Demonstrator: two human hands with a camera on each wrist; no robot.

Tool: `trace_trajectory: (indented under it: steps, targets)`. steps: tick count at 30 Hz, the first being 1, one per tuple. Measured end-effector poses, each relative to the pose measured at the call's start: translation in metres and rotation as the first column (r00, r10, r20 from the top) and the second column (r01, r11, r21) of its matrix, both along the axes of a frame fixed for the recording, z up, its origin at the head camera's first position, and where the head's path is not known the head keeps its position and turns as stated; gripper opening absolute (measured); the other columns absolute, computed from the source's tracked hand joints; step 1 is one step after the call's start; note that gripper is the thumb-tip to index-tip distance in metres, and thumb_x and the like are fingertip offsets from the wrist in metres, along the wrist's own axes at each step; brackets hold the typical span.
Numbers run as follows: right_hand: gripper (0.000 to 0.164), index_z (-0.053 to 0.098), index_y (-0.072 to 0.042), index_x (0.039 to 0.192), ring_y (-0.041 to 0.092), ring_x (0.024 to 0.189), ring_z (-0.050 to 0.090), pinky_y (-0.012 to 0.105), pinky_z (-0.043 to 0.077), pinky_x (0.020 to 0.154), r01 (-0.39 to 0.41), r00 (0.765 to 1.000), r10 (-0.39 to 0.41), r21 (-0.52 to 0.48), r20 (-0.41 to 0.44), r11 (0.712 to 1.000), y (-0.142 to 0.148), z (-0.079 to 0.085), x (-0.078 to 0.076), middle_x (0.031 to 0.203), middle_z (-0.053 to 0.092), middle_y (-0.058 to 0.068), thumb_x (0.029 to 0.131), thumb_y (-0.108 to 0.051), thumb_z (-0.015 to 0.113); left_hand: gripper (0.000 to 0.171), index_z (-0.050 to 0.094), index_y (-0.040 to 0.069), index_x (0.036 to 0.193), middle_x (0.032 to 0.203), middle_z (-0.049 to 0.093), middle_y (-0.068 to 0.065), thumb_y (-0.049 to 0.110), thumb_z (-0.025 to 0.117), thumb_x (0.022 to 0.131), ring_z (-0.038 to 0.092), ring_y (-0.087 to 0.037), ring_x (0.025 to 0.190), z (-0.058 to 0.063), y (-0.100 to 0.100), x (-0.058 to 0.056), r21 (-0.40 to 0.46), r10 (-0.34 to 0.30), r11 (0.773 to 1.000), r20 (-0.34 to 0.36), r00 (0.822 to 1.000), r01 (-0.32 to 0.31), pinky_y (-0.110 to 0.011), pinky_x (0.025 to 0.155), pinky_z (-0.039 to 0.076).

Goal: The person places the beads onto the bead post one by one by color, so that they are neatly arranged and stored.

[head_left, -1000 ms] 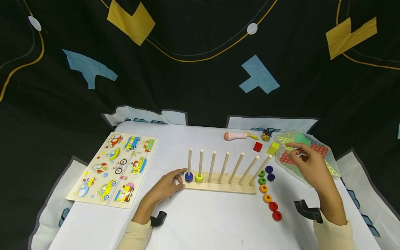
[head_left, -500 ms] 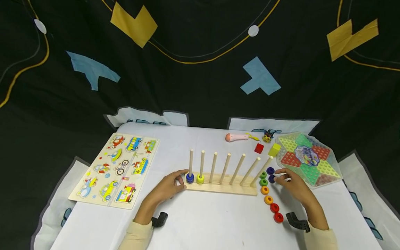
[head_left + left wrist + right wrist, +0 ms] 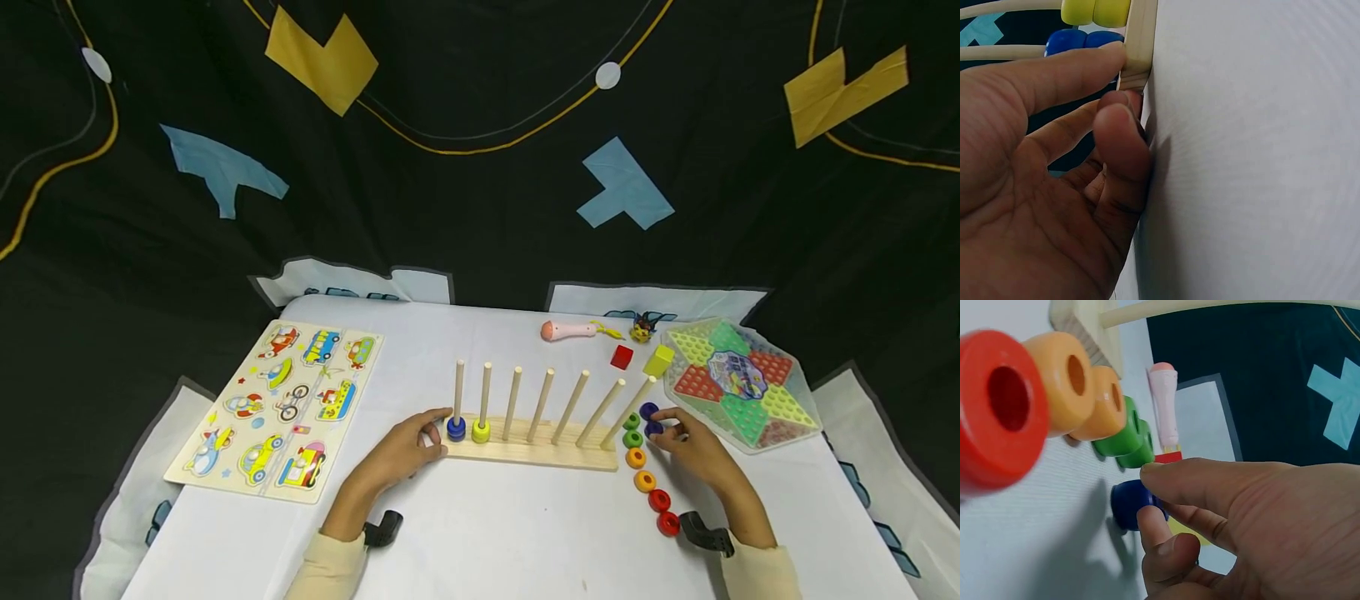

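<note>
My left hand (image 3: 405, 446) grips the left end of a wooden peg stand (image 3: 540, 452), thumb and fingers at the base's end. Several pegs rise from the base. A blue bead pair (image 3: 456, 430) sits on the leftmost peg and a yellow pair (image 3: 481, 431) on the one beside it. Right of the stand, my right hand (image 3: 696, 448) pinches a dark blue bead (image 3: 1130, 505) between thumb and finger, close over the table. Another dark blue bead (image 3: 648, 411) lies just behind it. Green beads (image 3: 632, 438), orange beads (image 3: 644, 480) and red beads (image 3: 659, 500) form a line alongside.
A picture puzzle board (image 3: 277, 412) lies at the left. A hexagonal game board (image 3: 780, 367) lies at the right. Toward the back are a pink microphone-shaped toy (image 3: 570, 330), a red block (image 3: 622, 357), a yellow block (image 3: 658, 361) and a small figurine (image 3: 642, 327).
My right hand has come down and left from over the game board to the dark blue beads and closed on the nearer one. My left hand stays on the stand.
</note>
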State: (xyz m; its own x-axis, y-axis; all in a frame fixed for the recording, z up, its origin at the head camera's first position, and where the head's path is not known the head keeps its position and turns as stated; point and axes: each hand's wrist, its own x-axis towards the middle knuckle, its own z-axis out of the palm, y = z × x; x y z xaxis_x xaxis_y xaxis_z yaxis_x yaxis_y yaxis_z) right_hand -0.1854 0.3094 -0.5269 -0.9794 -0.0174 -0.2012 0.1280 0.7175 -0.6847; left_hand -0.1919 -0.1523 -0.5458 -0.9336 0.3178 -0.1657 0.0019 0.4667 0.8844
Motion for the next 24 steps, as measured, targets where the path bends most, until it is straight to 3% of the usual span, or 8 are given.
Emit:
trace_trajectory:
  steps: [9, 16, 20, 24]
  targets:
    - [0.036, 0.055, -0.005, 0.122, 0.019, 0.07, 0.048, 0.031, 0.039, 0.06, -0.05, 0.999, 0.05, 0.028, -0.016, 0.998, -0.002, -0.006, 0.001, 0.081, 0.055, 0.007, 0.09, -0.018, 0.066, 0.057, 0.049, 0.015, 0.139, 0.093, 0.055, -0.005, 0.006, 0.068, 0.086, 0.045, -0.013, 0.055, 0.0, 0.0, 0.001, 0.013, 0.0, 1.0, 0.006, 1.0, 0.0, -0.025, 0.041, 0.041]
    - [0.038, 0.054, -0.005, 0.124, 0.019, 0.071, 0.049, 0.029, 0.041, 0.059, -0.04, 0.999, 0.04, 0.046, -0.012, 0.998, -0.002, -0.008, -0.001, 0.083, 0.055, 0.007, 0.091, -0.02, 0.065, 0.057, 0.049, 0.016, 0.139, 0.094, 0.055, -0.005, 0.007, 0.068, 0.086, 0.046, -0.014, 0.058, 0.003, 0.0, 0.0, 0.004, 0.0, 1.0, 0.015, 1.0, 0.0, -0.026, 0.043, 0.042]
    - [0.039, 0.055, -0.004, 0.124, 0.02, 0.074, 0.051, 0.03, 0.044, 0.058, -0.032, 0.998, 0.036, 0.072, -0.057, 0.997, -0.002, 0.012, 0.001, 0.087, 0.056, 0.009, 0.092, -0.025, 0.064, 0.056, 0.049, 0.016, 0.139, 0.094, 0.055, -0.007, 0.006, 0.068, 0.086, 0.046, -0.014, 0.058, 0.001, 0.0, 0.0, 0.013, -0.002, 1.0, 0.015, 1.0, 0.002, -0.025, 0.042, 0.042]
    - [0.042, 0.056, -0.004, 0.125, 0.023, 0.078, 0.051, 0.029, 0.045, 0.056, -0.029, 0.987, 0.047, 0.115, -0.156, 0.993, -0.006, 0.051, 0.0, 0.091, 0.057, 0.01, 0.094, -0.032, 0.061, 0.056, 0.05, 0.016, 0.138, 0.094, 0.055, -0.007, 0.005, 0.068, 0.086, 0.046, -0.015, 0.059, 0.0, -0.001, 0.0, 0.02, -0.004, 1.0, 0.015, 1.0, 0.004, -0.026, 0.042, 0.042]
